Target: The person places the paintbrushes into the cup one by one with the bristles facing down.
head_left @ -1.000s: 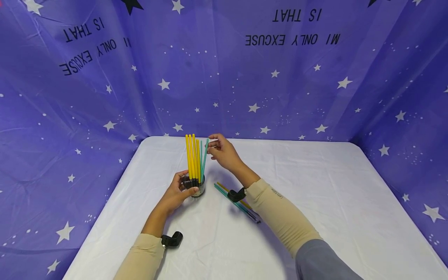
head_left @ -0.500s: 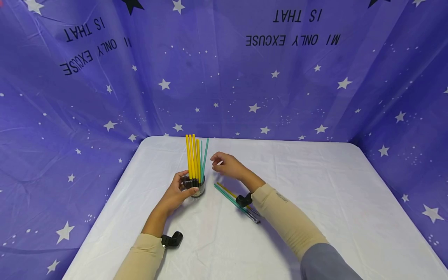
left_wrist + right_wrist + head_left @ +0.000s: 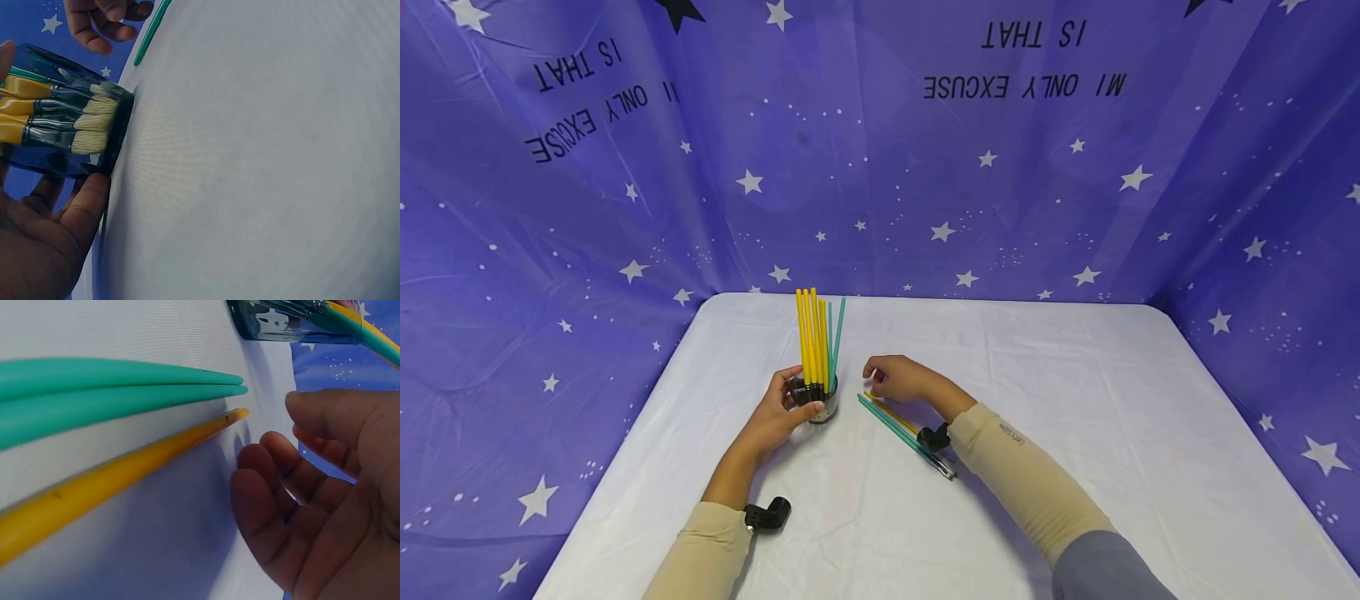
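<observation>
A clear glass (image 3: 830, 408) stands on the white table, gripped low by my left hand (image 3: 777, 422) with thumb and fingers round it. Several yellow-handled paintbrushes (image 3: 809, 342) and two teal-handled ones (image 3: 839, 333) stand in it, bristles down, as the left wrist view confirms with pale bristles (image 3: 92, 141) at the bottom. My right hand (image 3: 901, 379) hovers just above the handle ends of loose brushes. Its fingers are loosely bent, holding nothing. Below it lie a yellow paintbrush (image 3: 125, 472) and two teal paintbrushes (image 3: 125, 412), side by side, handles pointing toward the glass.
A white cloth covers the table (image 3: 1075, 417). Purple star-printed curtain (image 3: 880, 167) hangs behind and at both sides. Black wrist cameras (image 3: 767, 514) sit on both forearms; the right one partly covers the loose brushes in the head view.
My right hand has let go of a teal paintbrush standing in the glass, then moved back and down to the loose brushes. The left hand and the glass have stayed put.
</observation>
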